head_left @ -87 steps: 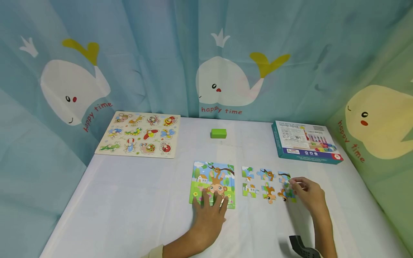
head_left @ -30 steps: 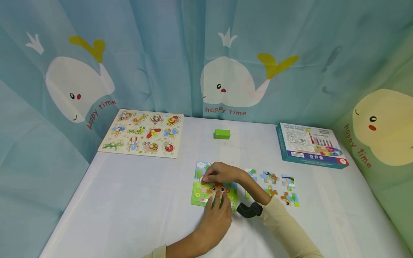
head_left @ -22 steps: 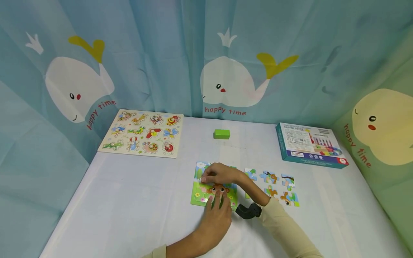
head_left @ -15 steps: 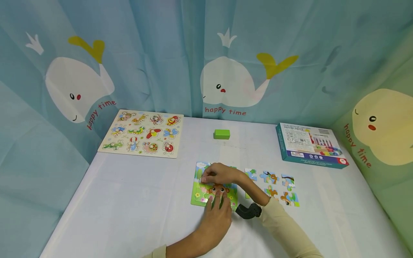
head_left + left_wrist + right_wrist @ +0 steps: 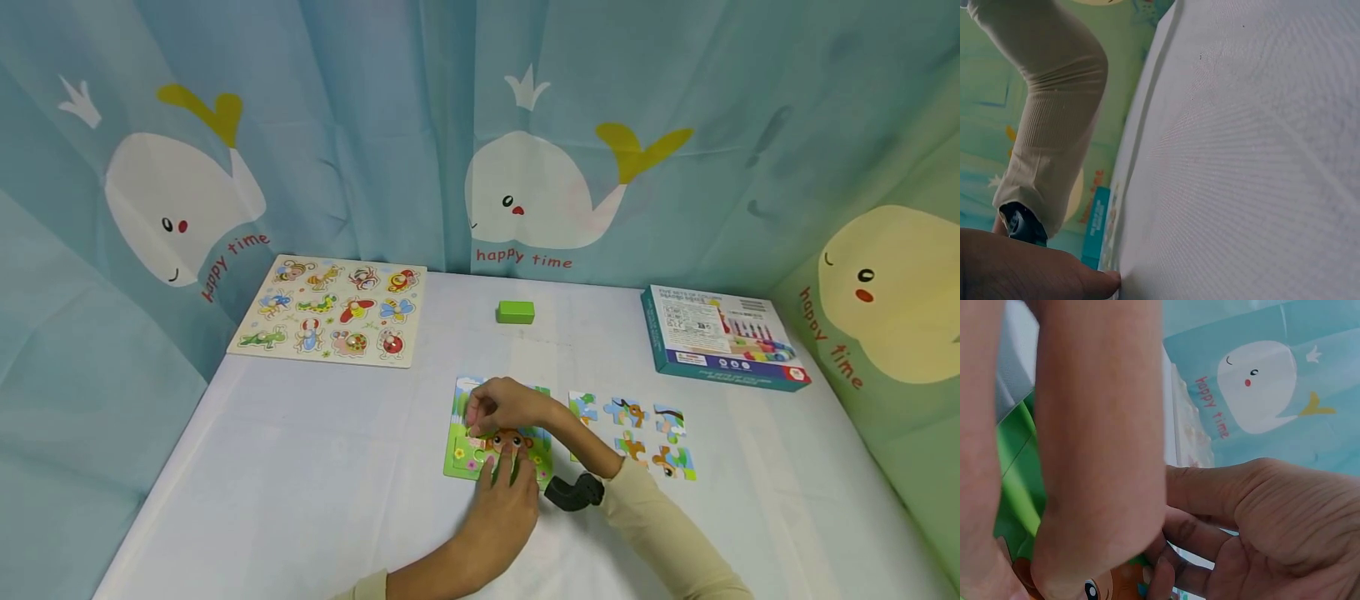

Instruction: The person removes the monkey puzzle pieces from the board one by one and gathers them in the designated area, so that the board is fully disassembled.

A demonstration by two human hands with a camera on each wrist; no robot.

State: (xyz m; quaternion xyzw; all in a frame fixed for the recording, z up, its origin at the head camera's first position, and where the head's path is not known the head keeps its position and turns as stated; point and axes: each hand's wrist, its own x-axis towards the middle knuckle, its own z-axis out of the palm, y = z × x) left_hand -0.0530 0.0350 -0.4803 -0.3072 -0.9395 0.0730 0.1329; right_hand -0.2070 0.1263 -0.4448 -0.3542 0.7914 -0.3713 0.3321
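A small monkey jigsaw puzzle board (image 5: 457, 467) lies at the near middle of the table. On its lower half rest the spread fingers of my left hand (image 5: 491, 508); the thumb side shows at the left wrist view's lower left. My right hand (image 5: 510, 402) reaches over the board's left part, thumb and fingertips bent down at a piece's edge near the monkey's face. Those tips partly hide the contact, so whether a piece is pinched is unclear. Large left fingers (image 5: 1104, 444) stand before my right hand (image 5: 1260, 525) in the right wrist view. Several loose puzzle pieces (image 5: 670, 423) lie to the right.
An insect peg puzzle board (image 5: 322, 358) lies at the back left. A green block (image 5: 516, 312) stands at the back middle, and a boxed toy set (image 5: 727, 342) at the back right. Whale-printed curtains (image 5: 360, 167) enclose the table. My right forearm partly covers the left loose pieces.
Since the oldest frame, my right hand has moved left from the loose pieces onto the board. In the last half second its thumb has shifted slightly downward. My left hand stays put.
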